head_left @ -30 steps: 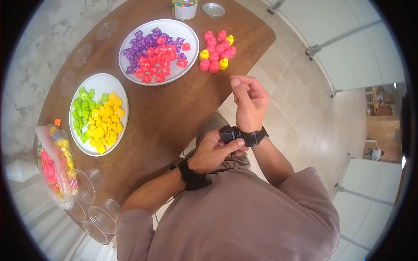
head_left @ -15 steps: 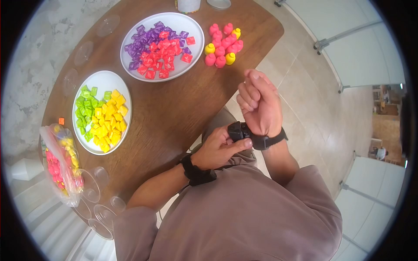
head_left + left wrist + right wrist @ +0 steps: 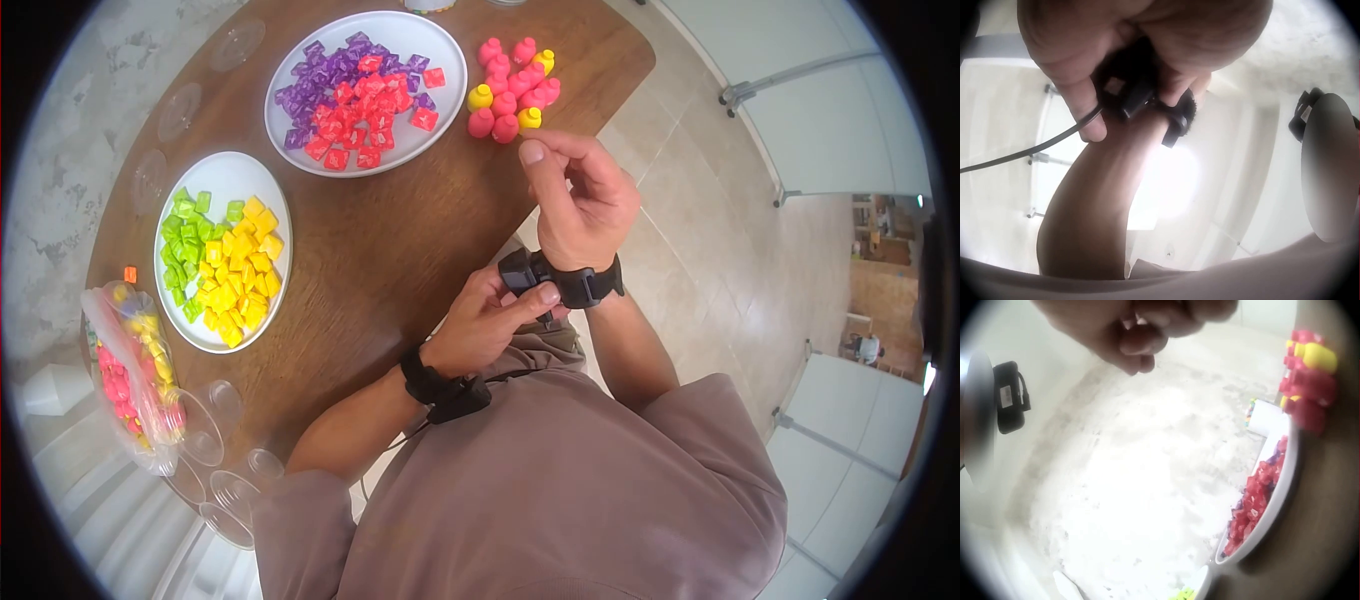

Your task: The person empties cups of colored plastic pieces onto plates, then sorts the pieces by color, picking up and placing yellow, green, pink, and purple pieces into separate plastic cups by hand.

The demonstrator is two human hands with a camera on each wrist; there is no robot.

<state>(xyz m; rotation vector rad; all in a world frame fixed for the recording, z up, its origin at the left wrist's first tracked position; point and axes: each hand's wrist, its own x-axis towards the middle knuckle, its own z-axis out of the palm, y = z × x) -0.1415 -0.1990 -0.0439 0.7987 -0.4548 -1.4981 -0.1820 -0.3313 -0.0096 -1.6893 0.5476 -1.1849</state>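
My left hand (image 3: 478, 322) grips a black wrist-worn device (image 3: 520, 272) at my right wrist, thumb on its near side. In the left wrist view, the fingers and thumb of my left hand (image 3: 1141, 44) pinch that black device (image 3: 1125, 87), with a thin cable beside it. My right hand (image 3: 588, 205) is raised off the table's edge, holding nothing, its fingers loosely curled and thumb near the index finger. Above it on the table stand pink and yellow bottle-shaped pieces (image 3: 505, 103). The right wrist view shows my right hand (image 3: 1147, 328) at the top, fingers bent.
On the wooden table (image 3: 370, 235) are a plate (image 3: 440, 130) of purple and red wrapped pieces and a plate (image 3: 172, 312) of green and yellow ones. At the left lie a plastic bag (image 3: 125, 370) of colourful pieces and several clear cups (image 3: 200, 430).
My right hand turned and curled, then turned back with its thumb apart from the curled fingers. My left hand kept hold of the device. The head view shifted slightly.
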